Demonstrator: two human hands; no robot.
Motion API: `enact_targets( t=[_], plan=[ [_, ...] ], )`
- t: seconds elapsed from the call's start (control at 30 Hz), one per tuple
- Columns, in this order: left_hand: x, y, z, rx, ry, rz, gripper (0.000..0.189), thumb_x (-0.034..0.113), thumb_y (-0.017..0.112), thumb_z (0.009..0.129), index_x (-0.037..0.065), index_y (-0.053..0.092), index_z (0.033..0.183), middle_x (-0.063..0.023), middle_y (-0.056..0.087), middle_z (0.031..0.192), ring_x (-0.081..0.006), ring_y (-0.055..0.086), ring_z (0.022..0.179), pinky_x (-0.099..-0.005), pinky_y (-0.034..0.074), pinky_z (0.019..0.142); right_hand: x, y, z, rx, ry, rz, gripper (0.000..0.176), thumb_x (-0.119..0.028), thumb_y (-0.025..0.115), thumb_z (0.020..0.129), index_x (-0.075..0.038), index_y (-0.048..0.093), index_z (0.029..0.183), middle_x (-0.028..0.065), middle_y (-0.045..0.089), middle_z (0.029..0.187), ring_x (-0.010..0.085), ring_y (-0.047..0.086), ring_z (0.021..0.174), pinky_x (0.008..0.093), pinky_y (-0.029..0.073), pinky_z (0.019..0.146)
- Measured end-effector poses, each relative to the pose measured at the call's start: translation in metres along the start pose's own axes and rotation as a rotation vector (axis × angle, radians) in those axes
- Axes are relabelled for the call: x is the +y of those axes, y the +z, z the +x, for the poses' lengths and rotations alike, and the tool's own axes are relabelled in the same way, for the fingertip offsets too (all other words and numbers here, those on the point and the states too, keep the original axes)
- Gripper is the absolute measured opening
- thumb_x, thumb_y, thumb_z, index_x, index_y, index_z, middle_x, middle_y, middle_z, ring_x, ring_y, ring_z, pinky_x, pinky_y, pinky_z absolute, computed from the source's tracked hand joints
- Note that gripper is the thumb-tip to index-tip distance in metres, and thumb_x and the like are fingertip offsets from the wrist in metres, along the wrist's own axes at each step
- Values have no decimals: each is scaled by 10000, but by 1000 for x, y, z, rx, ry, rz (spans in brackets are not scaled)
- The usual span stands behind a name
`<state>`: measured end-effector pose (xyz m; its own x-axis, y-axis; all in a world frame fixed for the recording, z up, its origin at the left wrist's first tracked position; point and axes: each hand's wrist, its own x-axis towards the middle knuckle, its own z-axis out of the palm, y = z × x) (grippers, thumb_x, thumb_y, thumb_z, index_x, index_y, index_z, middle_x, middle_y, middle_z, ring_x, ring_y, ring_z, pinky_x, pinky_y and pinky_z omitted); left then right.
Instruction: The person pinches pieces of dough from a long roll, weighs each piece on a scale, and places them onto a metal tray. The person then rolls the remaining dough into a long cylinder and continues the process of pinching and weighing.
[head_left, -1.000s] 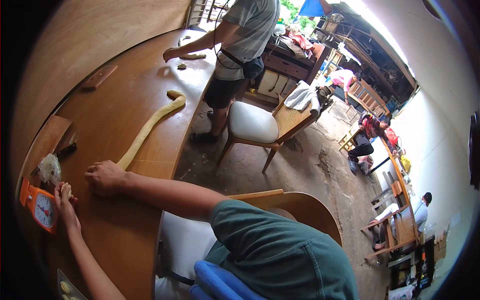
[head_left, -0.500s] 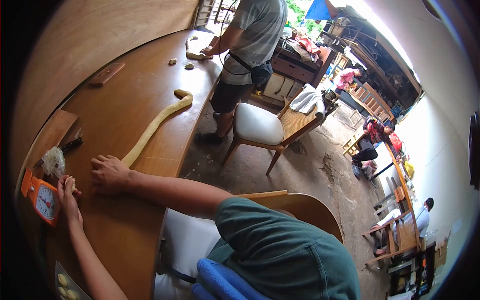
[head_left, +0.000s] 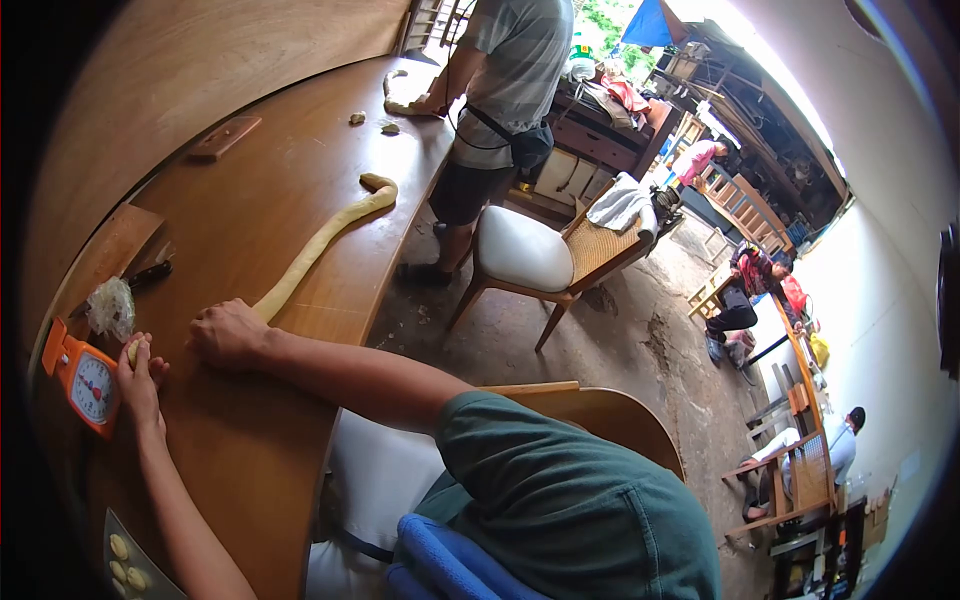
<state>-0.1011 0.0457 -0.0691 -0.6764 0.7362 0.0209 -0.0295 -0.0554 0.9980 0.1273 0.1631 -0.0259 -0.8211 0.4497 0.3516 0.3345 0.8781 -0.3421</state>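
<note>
My left hand [head_left: 142, 382] is closed around a small piece of pale dough [head_left: 132, 352], just beside an orange kitchen scale [head_left: 93, 388]. At the near end of a long dough rope [head_left: 318, 243], my right hand [head_left: 232, 334] is curled with its knuckles up. The rope's near tip is hidden under that hand, and its far end bends into a hook. A crumpled clear plastic bag [head_left: 110, 306] and a dark-handled knife [head_left: 152, 274] lie beyond my left hand.
A tray [head_left: 150, 582] with several dough pieces sits at the lower left. Wooden boards [head_left: 228, 137] lie along the wall side of the table. Another person [head_left: 510, 80] handles a second dough rope [head_left: 392, 95] at the far end. A white-seated chair [head_left: 522, 247] stands to the right.
My right hand has gone from spread fingers to curled fingers at the rope's end. My left hand has turned slightly, still holding its dough piece. The view has shifted a little.
</note>
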Motion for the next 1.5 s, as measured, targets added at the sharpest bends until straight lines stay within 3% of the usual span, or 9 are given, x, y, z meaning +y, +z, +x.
enact_targets(
  t=[0.37, 0.6, 0.73, 0.87, 1.0, 1.07, 1.17, 1.37, 1.5],
  plan=[
    [13, -2, -8, -15, -32, 65, 356, 405, 638, 1123, 128, 643, 1347, 39, 674, 1010, 8, 530, 706, -195, 435, 565, -3, -14, -1, -16, -36, 50, 394, -416, 665, 982, -45, 771, 904, 169, 776, 996, 393, 761, 957, 497, 609, 849],
    [19, 16, -22, 60, 73, 26, 267, 231, 649, 1100, 111, 578, 1327, -65, 730, 1336, -75, 650, 761, -215, 555, 668, 12, -17, 66, -312, -9, -92, 401, -435, 641, 983, -74, 814, 1009, 218, 795, 1048, 405, 777, 994, 537, 627, 829],
    [52, 23, -44, -26, 40, -17, 251, 183, 590, 1041, 102, 617, 1278, -51, 736, 1037, -70, 585, 626, -225, 509, 555, 24, -3, 73, 2, -63, 159, 314, -378, 695, 984, -93, 784, 1077, 178, 803, 956, 413, 773, 953, 506, 616, 865],
    [50, 24, -36, -91, -2, -49, 80, 151, 590, 978, 131, 590, 1055, 53, 493, 749, -19, 400, 546, -198, 337, 469, 40, -6, 74, -159, -195, 321, 189, -257, 722, 980, -98, 774, 1067, 170, 794, 944, 389, 767, 932, 493, 604, 848],
    [50, 31, -38, -77, 8, -94, 287, 178, 561, 987, 141, 558, 1272, 37, 478, 920, -49, 435, 698, -234, 406, 559, 17, -36, 73, -208, -174, 300, 382, -357, 734, 1022, -24, 750, 835, 196, 719, 746, 406, 673, 681, 487, 534, 676],
    [33, 22, -32, -118, 54, -151, 428, 138, 525, 1033, 105, 511, 1459, -45, 631, 1126, -115, 589, 801, -321, 569, 657, 9, -41, 75, -307, -87, 315, 588, -542, 704, 1025, -12, 756, 775, 252, 685, 720, 468, 690, 738, 529, 550, 720],
    [53, 24, -39, -69, 59, -161, 415, 198, 583, 1128, 124, 487, 1526, -130, 627, 1497, -180, 733, 1000, -392, 652, 842, 11, -38, 74, -286, -62, 374, 658, -548, 684, 1042, 29, 721, 728, 264, 634, 652, 468, 639, 641, 513, 525, 652],
    [146, -6, -64, 71, 332, -34, 431, 356, 718, 1077, 57, 597, 1363, -159, 770, 1253, -125, 737, 858, -267, 604, 748, 11, -47, 75, -249, -63, 454, 690, -552, 666, 1055, 48, 690, 717, 267, 613, 644, 477, 617, 636, 518, 520, 652],
    [185, -68, -55, 262, 454, 329, 370, 387, 727, 1070, 65, 731, 1252, -16, 771, 1149, -62, 672, 988, -253, 519, 821, 15, -36, 75, -250, -106, 438, 701, -568, 660, 1053, 41, 675, 705, 270, 623, 665, 479, 630, 683, 528, 525, 684]
  ],
)
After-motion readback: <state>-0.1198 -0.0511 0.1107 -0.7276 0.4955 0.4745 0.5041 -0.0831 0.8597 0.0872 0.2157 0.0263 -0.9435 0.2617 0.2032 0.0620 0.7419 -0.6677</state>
